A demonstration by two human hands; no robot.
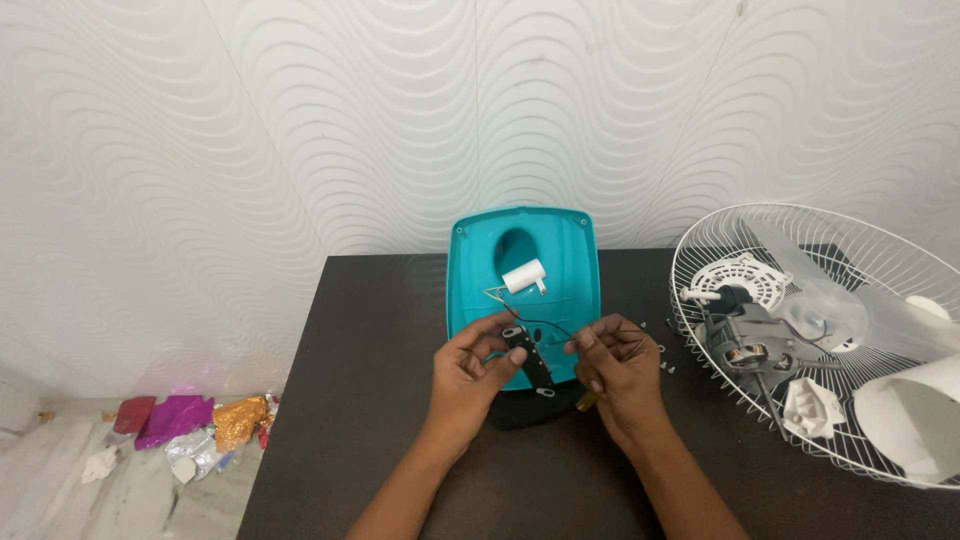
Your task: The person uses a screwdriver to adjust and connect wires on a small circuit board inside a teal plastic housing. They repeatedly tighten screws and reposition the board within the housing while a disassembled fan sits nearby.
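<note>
A teal plastic fan housing (565,265) lies open on the dark table (380,400), with a white cylindrical capacitor (523,276) and thin wires inside it. My left hand (470,375) pinches a small black switch block (532,362) at the housing's near edge. My right hand (615,365) holds thin black wires (550,327) that run from the block. A yellow-tipped tool (586,401) peeks out under my right hand.
At the right lies a white wire fan guard (720,225) holding a grey motor (745,345), translucent blades (910,410) and a white fitting (812,405). Small screws (665,358) lie beside it. Crumpled foil wrappers (190,420) sit on the floor at left.
</note>
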